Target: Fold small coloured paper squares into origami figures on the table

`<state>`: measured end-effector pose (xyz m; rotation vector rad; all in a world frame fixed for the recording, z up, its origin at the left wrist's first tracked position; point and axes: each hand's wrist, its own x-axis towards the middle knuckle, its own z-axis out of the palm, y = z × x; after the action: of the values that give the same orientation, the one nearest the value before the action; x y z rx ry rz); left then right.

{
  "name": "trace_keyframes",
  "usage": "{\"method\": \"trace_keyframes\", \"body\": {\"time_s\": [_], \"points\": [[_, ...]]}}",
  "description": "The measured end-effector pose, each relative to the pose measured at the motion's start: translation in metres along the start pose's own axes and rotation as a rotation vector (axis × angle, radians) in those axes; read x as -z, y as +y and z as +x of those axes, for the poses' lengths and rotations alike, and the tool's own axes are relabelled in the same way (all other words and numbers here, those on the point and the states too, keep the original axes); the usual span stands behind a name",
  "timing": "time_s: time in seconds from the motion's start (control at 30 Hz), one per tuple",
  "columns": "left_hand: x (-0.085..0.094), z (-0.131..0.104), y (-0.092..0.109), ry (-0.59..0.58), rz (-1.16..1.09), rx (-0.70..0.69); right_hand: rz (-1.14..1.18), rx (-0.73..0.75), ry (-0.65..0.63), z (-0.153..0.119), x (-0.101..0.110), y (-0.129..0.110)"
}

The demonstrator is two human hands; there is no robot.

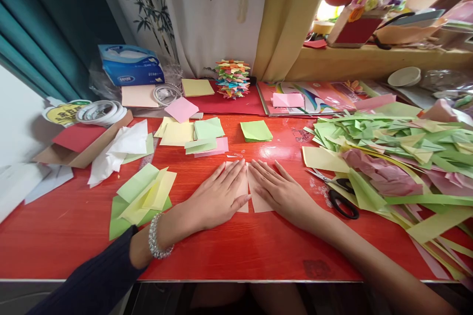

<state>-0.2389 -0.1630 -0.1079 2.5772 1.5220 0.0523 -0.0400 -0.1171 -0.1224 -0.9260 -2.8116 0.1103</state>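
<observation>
My left hand (218,198) lies flat, fingers stretched out, over a pale pink piece of paper (243,189) on the red table. Beside it, my right hand (284,192) rests the same way on a second pale pink piece (257,202). A narrow gap of red tabletop runs between the two pieces; much of each is hidden beneath my palms. Beyond my fingertips sits a stack of green paper squares (256,131). Scissors with black handles (343,197) lie to the right of my right hand.
Folded green and yellow papers (146,194) lie left of my left wrist. Further back are mint squares (207,129) and a multicoloured folded-paper tower (232,78). A heap of green paper strips (402,140) covers the right side. A cardboard tray (79,157) stands far left.
</observation>
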Motion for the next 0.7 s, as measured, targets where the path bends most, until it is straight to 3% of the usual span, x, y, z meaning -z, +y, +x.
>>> {"method": "trace_keyframes", "body": {"time_s": [0.7], "points": [[0.0050, -0.0036, -0.0016, -0.076, 0.005, -0.011, -0.048, 0.006, -0.060, -0.0044, 0.0034, 0.0008]]}}
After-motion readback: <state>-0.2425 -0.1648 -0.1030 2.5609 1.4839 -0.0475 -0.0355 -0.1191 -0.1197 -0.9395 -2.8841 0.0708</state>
